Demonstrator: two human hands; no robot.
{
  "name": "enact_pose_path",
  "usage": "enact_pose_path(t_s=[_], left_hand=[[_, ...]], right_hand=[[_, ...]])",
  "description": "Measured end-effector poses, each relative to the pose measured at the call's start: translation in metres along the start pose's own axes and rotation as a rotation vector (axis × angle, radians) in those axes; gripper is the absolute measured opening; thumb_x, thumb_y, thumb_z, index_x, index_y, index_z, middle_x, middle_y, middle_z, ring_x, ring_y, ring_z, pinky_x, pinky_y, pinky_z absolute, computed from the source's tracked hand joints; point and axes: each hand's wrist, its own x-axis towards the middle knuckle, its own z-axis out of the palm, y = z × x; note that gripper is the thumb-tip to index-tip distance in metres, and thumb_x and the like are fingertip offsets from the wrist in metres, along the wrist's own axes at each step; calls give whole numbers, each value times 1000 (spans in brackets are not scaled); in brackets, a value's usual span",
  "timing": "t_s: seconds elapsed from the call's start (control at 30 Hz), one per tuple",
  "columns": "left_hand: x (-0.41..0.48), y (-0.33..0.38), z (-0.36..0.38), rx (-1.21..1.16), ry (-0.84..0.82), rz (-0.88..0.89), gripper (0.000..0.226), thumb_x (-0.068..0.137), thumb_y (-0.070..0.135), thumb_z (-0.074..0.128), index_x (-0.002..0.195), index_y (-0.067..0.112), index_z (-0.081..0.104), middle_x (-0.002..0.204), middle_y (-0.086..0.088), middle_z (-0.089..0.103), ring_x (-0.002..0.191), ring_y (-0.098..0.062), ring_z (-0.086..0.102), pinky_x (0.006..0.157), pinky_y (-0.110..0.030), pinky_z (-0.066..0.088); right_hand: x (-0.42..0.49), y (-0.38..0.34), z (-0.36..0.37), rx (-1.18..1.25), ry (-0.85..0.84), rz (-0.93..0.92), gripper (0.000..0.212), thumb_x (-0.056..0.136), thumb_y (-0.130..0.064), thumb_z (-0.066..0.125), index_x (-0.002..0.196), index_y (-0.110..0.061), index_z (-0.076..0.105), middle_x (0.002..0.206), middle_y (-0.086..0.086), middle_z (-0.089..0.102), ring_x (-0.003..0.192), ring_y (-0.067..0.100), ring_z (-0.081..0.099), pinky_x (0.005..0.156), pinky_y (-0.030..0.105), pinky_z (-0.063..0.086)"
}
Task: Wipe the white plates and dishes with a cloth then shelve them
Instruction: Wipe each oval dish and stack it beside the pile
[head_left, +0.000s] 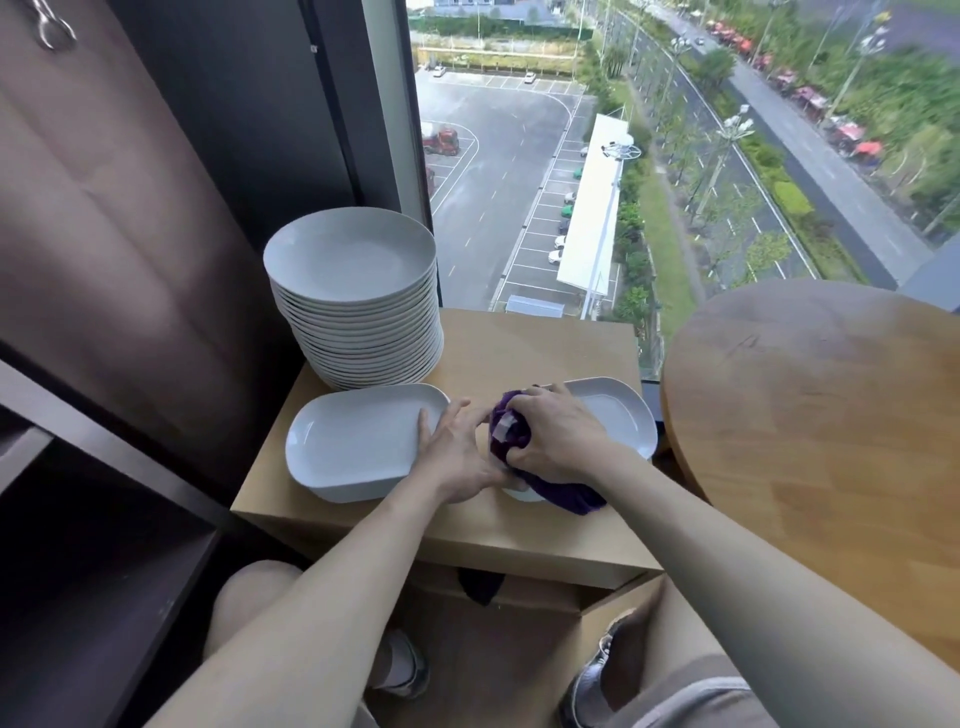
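Two white oblong dishes lie side by side on a low wooden cabinet (519, 353). The left dish (353, 441) is bare inside. My left hand (457, 457) lies between the dishes, fingers spread against the left dish's right rim. My right hand (556, 431) grips a bunched purple cloth (511, 434) over the near left part of the right dish (618, 421). The cloth's tail hangs over that dish's front edge. A tall stack of round white plates (353, 291) stands behind the left dish.
A round wooden table (821, 415) stands close on the right. Dark shelving (104, 545) opens at the lower left, below a brown curtain (104, 234). A window straight ahead looks down on a car park. My knees and shoes are under the cabinet's front.
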Motion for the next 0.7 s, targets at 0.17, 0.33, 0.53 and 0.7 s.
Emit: enact_pose_path(t_s=[0.17,0.33,0.53,0.7], left_hand=[[4,-5,2,42,-4,-10,116,56,61,92,156,36,39,161,9,37,155,-3,10,125,-50,-16],[3,3,-3,34,-7,-36,120,57,56,95,158,35,35,164,2,33,157,-8,12,127,-51,-11],[2,15,-7,19,1,-50,119,60,46,98,159,31,34,164,3,33,156,-13,15,127,-44,-4],[2,17,-10,-53,49,-55,121,54,39,102,157,34,37,156,3,33,148,-18,19,123,-36,18]], right_hand=[[-28,15,-6,38,-37,84,31,81,-44,69,99,-23,55,103,-3,57,107,23,45,86,37,43],[-47,40,-5,99,175,294,29,84,-44,64,100,-21,56,104,-1,57,106,26,47,85,39,44],[-61,56,-4,182,325,402,28,83,-42,65,101,-20,61,105,-1,61,97,25,44,86,42,47],[-67,56,-2,222,364,389,29,83,-41,67,105,-22,63,107,-2,61,97,23,44,86,41,46]])
